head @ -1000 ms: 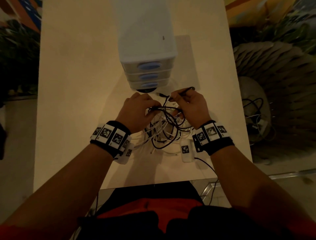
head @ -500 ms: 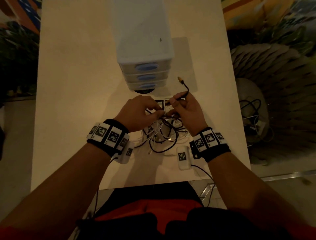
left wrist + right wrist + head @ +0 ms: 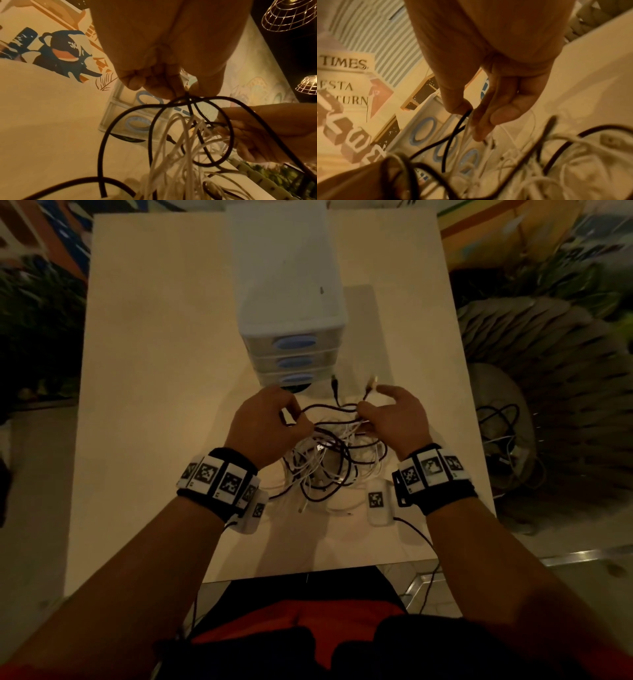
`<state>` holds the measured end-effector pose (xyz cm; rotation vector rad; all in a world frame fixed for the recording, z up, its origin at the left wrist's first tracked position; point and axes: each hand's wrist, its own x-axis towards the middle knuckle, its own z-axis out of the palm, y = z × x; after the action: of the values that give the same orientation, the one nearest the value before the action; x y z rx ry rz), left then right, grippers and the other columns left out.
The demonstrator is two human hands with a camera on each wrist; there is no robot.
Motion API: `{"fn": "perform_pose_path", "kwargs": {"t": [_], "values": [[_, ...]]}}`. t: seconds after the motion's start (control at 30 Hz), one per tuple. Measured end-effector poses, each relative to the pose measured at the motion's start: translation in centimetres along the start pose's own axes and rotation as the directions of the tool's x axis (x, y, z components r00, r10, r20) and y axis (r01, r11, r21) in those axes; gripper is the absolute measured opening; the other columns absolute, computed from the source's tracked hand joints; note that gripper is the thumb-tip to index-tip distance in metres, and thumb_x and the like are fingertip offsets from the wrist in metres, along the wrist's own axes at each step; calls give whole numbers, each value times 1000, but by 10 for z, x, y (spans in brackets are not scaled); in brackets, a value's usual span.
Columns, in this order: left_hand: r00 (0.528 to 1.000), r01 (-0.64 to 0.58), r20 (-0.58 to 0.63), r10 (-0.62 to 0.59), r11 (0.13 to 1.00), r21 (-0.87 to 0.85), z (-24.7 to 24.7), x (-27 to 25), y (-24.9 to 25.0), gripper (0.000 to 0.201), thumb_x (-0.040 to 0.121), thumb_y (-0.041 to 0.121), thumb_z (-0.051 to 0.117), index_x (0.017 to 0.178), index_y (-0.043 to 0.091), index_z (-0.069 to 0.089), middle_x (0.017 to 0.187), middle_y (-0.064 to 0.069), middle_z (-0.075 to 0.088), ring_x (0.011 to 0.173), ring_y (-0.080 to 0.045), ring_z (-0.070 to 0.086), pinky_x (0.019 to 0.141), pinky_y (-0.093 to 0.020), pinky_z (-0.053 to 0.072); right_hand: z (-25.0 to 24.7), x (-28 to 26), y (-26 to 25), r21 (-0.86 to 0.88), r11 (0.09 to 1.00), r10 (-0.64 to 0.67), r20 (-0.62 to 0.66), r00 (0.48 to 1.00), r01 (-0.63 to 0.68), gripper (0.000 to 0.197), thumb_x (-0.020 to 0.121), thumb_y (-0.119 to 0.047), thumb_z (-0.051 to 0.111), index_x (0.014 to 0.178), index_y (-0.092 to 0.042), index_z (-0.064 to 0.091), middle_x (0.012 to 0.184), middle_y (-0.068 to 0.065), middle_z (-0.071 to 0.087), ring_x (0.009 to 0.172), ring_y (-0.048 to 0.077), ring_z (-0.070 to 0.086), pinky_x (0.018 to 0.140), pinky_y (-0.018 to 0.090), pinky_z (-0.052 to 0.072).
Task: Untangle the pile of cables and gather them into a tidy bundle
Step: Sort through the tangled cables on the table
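A tangle of black and white cables lies on the pale table between my wrists. My left hand pinches loops of a black cable above the pile, with white strands hanging below the loops. My right hand pinches the same black cable between thumb and forefinger near its end. Its other fingers are spread. Two plug ends stick up beyond the hands, toward the drawer unit.
A small white plastic drawer unit with blue handles stands on the table just beyond the hands. A white tagged device lies near my right wrist. Right of the table, a round basket holds more cables.
My hands have drawn apart sideways, stretching the black cable between them. The plug end in my right hand has swung up, and a second plug end now shows beside it.
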<state>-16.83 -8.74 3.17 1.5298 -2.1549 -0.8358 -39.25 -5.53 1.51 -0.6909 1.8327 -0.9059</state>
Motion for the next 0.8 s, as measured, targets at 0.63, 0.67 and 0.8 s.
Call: {"fn": "perform_pose_path", "kwargs": {"t": [0.63, 0.67, 0.8], "values": [[999, 22, 54, 5, 872, -489, -16, -2, -6, 21, 100, -1, 52, 105, 19, 54, 96, 5, 69, 93, -11, 70, 80, -17, 51, 12, -19, -17, -383, 596, -655, 277, 703, 706, 44, 86, -23, 68, 129, -21, 62, 118, 4, 61, 108, 18, 58, 95, 32, 47], [997, -5, 65, 40, 881, -473, -18, -3, -5, 22, 100, -1, 52, 106, 20, 53, 98, 6, 69, 94, -10, 70, 80, -18, 52, 15, -16, -17, -424, 565, -633, 328, 702, 708, 44, 88, -30, 66, 131, -23, 61, 120, 3, 62, 111, 19, 58, 96, 34, 46], [997, -53, 31, 71, 912, -407, -24, -4, -4, 30, 99, 6, 55, 100, 36, 52, 97, 9, 68, 93, -12, 70, 78, -26, 55, 11, -7, -31, -511, 557, -552, 361, 751, 655, 26, 99, -43, 58, 99, -21, 72, 94, 0, 73, 89, 19, 65, 82, 43, 52]]}}
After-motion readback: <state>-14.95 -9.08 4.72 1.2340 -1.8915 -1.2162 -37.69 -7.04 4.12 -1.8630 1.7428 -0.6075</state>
